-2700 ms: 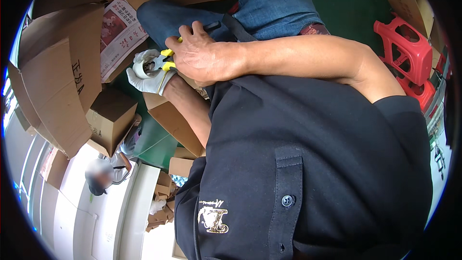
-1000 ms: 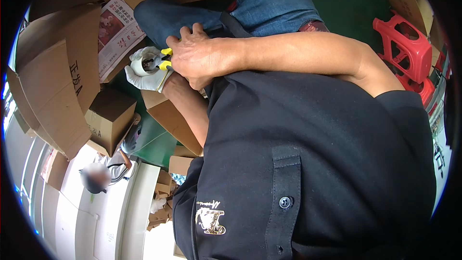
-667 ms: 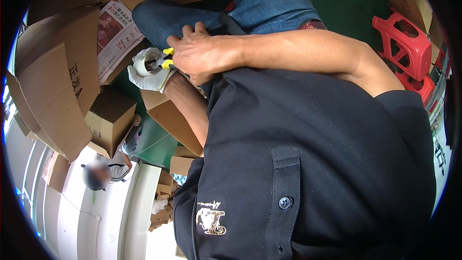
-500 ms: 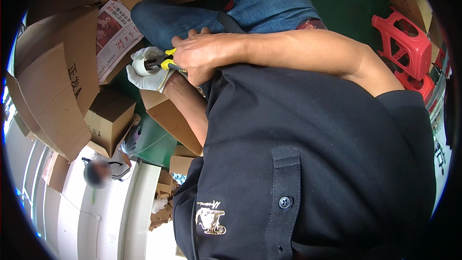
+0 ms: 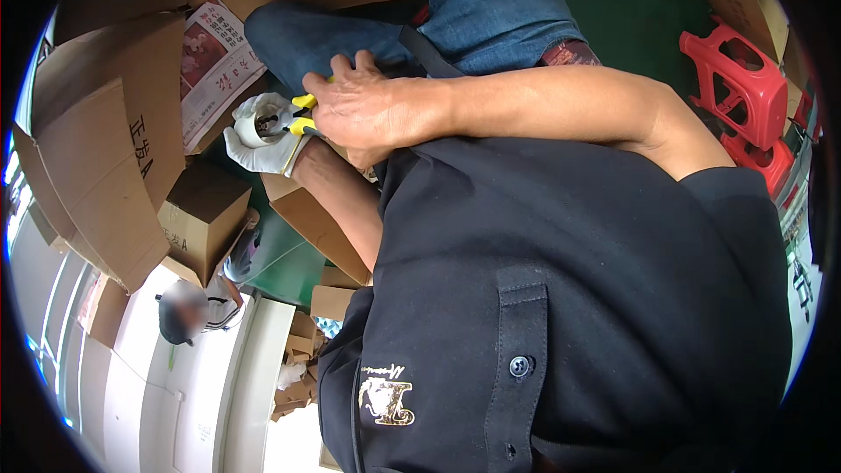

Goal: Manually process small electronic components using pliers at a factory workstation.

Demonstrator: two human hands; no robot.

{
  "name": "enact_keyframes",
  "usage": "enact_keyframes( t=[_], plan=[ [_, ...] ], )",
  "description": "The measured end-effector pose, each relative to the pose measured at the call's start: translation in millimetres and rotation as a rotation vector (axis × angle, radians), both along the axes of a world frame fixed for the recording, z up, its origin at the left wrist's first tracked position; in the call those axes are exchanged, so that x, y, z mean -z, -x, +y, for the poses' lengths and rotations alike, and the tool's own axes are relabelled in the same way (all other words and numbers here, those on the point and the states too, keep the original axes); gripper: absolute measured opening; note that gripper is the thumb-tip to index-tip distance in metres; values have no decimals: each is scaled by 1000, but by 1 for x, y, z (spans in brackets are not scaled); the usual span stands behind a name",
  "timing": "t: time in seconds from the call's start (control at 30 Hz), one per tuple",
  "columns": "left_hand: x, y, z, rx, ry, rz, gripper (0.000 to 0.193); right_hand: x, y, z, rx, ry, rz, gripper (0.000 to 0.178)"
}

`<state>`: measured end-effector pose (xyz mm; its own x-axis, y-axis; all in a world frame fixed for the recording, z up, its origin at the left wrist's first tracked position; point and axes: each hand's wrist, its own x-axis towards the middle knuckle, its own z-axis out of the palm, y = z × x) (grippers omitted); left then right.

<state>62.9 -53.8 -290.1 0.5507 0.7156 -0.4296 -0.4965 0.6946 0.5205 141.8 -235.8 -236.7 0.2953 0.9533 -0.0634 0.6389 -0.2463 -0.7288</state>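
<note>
My left hand (image 5: 254, 158), in a white glove, closes around a short white cup-shaped or ring-shaped piece (image 5: 244, 128). Something dark shows inside its opening; what it is stays too small to tell. My bare right hand (image 5: 363, 114) grips yellow-and-black pliers (image 5: 302, 126) from above, partly covering the handles. The metal jaws reach into the opening of the white piece, and whether they pinch anything there is unclear. Both hands are close together in front of my lap, left of my black shirt.
Cardboard boxes (image 5: 105, 166) crowd the left side, with a printed newspaper sheet (image 5: 215, 79) beside my knee. An open carton (image 5: 320, 223) lies below my left forearm. Red plastic stools (image 5: 745, 92) stand at right. Another person (image 5: 184, 311) is at lower left.
Both hands have shifted slightly left and downward with the pliers and the white piece. The plier handles now show more plainly beside my right fingers, and the jaws remain at the opening.
</note>
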Motion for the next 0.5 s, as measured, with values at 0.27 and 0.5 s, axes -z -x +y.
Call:
enact_keyframes(
  t=[0.27,0.5],
  plan=[
    [61,141,61,-334,-477,947,33,16,-17,2,-193,240,505,31],
    [145,343,115,-117,-103,1671,48,10,-63,-5,30,122,688,49]
  ],
)
